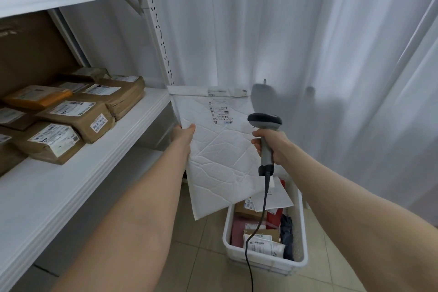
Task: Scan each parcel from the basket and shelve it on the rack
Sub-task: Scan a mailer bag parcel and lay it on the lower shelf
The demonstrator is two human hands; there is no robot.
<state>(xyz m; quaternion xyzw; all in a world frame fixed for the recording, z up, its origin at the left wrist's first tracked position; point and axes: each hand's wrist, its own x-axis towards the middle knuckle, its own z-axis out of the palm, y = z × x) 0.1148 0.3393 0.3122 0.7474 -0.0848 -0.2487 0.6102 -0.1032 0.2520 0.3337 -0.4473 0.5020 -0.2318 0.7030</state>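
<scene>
Basket (267, 265) holds mixed parcels (263, 245); left grip (183, 134) pinches white mailer (220, 149)

Rack (99, 149) left with parcels (78, 121) on it, basket (265, 265) right on floor (201, 256)

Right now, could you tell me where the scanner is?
In the head view, right of centre: the right hand holds the scanner beside the white mailer, above the basket.

Single wide-angle view from head height, facing forward and down. The left hand (183, 134), gripping a white padded mailer (220, 149), and the right hand (275, 147), gripping a grey handheld barcode scanner (264, 121), lie close, mid-frame. A white metal shelving rack (71, 185) runs along the left; a white plastic basket (260, 265) sits low right; a white pleated curtain (284, 31) stands behind.
</scene>
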